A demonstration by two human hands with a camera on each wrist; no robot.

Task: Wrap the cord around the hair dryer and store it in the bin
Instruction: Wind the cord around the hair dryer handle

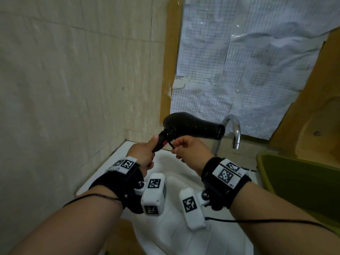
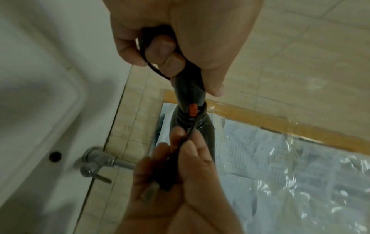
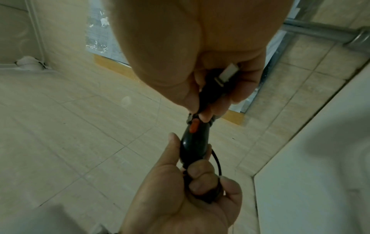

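A black hair dryer [image 1: 193,126] is held up above the white sink [image 1: 103,173], nozzle pointing right. My left hand [image 1: 143,155] grips its handle [image 2: 188,85] from below, thumb along the side. Black cord [image 1: 170,134] is coiled in several turns round the top of the handle, by an orange switch [image 2: 193,111]. My right hand [image 1: 187,150] pinches the cord's free end [image 2: 190,131] close to the coils and holds the plug [image 3: 226,76] in its palm. A short loop of cord [image 3: 217,161] sticks out by my left fingers.
An olive-green bin [image 1: 298,183] stands at the right of the sink. A chrome tap [image 1: 234,131] curves up behind the dryer's nozzle. Tiled wall is on the left. Plastic-covered paper sheets [image 1: 248,61] hang in a wooden frame behind.
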